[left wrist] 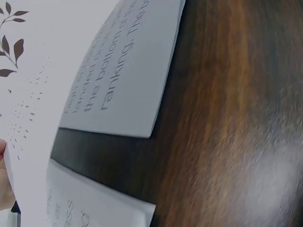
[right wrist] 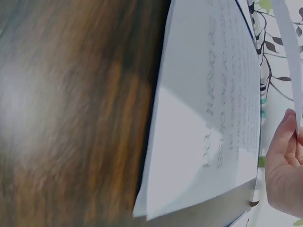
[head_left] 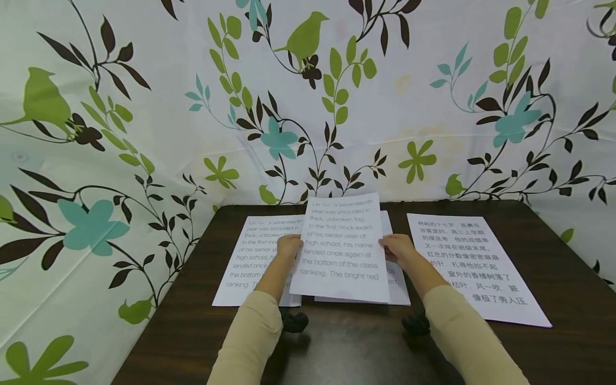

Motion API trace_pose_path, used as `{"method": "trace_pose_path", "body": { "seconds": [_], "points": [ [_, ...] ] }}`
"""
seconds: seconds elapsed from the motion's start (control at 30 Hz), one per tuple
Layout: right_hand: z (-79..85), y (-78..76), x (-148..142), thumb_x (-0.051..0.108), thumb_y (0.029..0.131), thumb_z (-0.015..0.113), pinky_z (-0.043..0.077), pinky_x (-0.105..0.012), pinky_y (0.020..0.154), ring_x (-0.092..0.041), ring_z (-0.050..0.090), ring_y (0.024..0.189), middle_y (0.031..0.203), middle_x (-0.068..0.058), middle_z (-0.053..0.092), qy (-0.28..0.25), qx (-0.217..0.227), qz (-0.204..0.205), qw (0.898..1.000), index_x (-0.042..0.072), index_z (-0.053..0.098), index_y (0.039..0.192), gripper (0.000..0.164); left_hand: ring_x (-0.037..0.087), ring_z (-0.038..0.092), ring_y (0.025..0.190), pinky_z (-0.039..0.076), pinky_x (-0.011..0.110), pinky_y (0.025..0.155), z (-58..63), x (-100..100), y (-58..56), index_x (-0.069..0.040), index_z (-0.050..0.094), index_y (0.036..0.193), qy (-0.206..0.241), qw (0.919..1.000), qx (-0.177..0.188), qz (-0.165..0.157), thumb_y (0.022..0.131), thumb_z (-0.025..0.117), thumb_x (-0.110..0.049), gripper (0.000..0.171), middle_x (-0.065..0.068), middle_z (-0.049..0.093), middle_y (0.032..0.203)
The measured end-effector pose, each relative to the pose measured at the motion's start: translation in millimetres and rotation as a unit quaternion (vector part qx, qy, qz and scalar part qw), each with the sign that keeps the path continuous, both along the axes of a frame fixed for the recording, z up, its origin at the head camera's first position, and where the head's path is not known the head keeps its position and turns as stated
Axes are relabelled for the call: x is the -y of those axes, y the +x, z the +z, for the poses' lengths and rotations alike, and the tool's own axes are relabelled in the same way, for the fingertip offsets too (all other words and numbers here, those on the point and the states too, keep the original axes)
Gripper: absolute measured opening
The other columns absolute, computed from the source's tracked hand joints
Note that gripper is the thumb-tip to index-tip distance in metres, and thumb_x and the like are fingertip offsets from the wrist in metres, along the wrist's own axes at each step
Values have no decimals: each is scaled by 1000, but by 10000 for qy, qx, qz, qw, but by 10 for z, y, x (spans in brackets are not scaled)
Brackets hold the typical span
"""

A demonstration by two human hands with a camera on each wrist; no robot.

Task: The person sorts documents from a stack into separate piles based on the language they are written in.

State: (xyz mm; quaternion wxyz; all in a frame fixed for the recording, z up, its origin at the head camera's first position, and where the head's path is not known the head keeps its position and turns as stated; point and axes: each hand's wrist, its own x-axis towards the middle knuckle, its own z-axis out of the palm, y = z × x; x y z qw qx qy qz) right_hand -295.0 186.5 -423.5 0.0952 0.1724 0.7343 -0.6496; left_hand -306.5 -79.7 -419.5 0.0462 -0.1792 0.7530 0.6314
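Both hands hold up a white sheet of paper (head_left: 339, 246) printed with large English text, one hand at each side edge. My left hand (head_left: 289, 248) grips its left edge; my right hand (head_left: 398, 250) pinches the right edge. In the right wrist view the thumb and fingers of the right hand (right wrist: 286, 170) meet on the paper's thin edge (right wrist: 291, 61). Below the raised sheet lies a middle stack of paper (head_left: 401, 294), mostly hidden by it. At its left is another English-text stack (head_left: 231, 291), partly covered by the left hand and forearm.
A stack printed with Chinese text (head_left: 471, 251) lies on the right, partly under the right forearm. All the stacks rest on a dark wooden table (head_left: 346, 347). Behind it hangs a white cloth (head_left: 298, 75) patterned with birds and leaves. Dark objects (head_left: 294, 322) show beside the wrists.
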Motion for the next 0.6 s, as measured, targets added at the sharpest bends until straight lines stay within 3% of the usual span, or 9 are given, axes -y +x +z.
{"method": "trace_pose_path", "body": {
  "seconds": [0.23,0.6],
  "points": [
    [67,-27,162,9,85,50,46,-25,65,-19,49,75,95,-15,48,-271,-51,64,9996,-7,48,113,32,23,55,92,47,28,72,16,173,9,2,55,110,200,9995,-258,20,82,47,-4,30,13,55,106],
    [207,-69,471,9,85,50,44,-26,67,-18,48,76,97,-13,48,-543,-21,265,9982,-5,52,108,27,23,54,95,45,28,77,74,460,-33,2,54,113,311,9985,-218,390,82,47,0,32,14,54,106]
  ]
}}
